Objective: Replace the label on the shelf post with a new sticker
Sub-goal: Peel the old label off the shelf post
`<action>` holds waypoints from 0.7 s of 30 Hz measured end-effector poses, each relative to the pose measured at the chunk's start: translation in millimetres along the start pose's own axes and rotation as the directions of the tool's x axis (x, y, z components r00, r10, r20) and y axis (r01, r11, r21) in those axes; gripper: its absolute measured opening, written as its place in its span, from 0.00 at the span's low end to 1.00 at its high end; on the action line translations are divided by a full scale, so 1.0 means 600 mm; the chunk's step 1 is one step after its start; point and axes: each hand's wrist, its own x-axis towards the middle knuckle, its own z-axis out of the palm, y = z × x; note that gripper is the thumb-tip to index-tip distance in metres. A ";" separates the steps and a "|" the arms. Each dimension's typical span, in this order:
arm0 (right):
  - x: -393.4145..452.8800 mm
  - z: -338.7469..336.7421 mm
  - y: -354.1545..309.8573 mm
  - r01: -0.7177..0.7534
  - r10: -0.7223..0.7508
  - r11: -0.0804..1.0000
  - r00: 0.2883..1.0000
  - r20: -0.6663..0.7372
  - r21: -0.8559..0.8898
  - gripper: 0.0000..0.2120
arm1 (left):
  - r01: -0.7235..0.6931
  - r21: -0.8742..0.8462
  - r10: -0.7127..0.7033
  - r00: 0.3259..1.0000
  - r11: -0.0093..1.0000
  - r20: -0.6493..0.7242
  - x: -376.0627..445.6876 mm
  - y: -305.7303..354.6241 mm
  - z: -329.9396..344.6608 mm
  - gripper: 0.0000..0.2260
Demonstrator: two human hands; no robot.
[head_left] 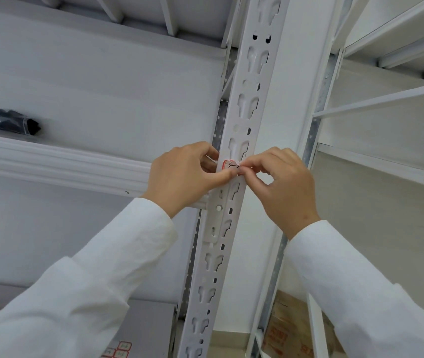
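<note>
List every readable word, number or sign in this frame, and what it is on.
Sticker on the post, pinched by the left hand and right hand: black handwriting, red border, not legible.
Sticker sheet, bottom edge: handwritten marks, too small.
Cardboard box: red print, blurred.
Nothing else carries text.

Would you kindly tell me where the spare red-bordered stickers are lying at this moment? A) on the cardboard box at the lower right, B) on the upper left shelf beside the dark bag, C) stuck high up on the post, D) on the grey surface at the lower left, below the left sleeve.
D: the spare stickers lie on the grey surface at the lower left, while both hands work on the post's label.
</note>
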 end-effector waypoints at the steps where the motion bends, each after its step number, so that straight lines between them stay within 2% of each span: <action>1: 0.001 -0.001 -0.002 -0.036 0.036 0.999 0.999 0.027 0.010 0.04 | -0.001 0.003 0.001 1.000 1.000 0.003 0.000 0.000 -0.001 0.18; 4: 0.004 -0.005 -0.007 -0.132 0.127 0.991 0.984 0.122 0.033 0.04 | -0.002 0.009 0.002 1.000 1.000 0.011 0.000 0.002 -0.003 0.17; 7: 0.005 -0.009 -0.010 -0.138 0.126 0.989 0.975 0.183 0.051 0.03 | 0.003 0.009 -0.003 1.000 1.000 0.017 -0.001 0.003 -0.004 0.17; 12: 0.003 -0.014 -0.007 -0.162 0.149 0.975 0.984 0.093 0.152 0.05 | 0.001 0.001 -0.001 1.000 1.000 0.028 -0.002 0.004 -0.007 0.18; 15: 0.001 -0.020 -0.001 -0.247 0.243 0.935 0.969 0.049 0.253 0.10 | -0.005 0.011 0.005 0.999 1.000 0.032 -0.001 0.003 -0.008 0.11; 18: -0.001 -0.025 0.002 -0.216 0.206 0.956 0.976 0.070 0.199 0.06 | -0.018 0.019 0.017 0.999 1.000 0.028 -0.001 0.003 -0.008 0.06; 21: -0.005 -0.021 -0.004 -0.174 0.158 0.973 0.981 0.114 0.152 0.02 | -0.012 0.011 0.012 1.000 1.000 0.011 0.000 0.002 -0.007 0.07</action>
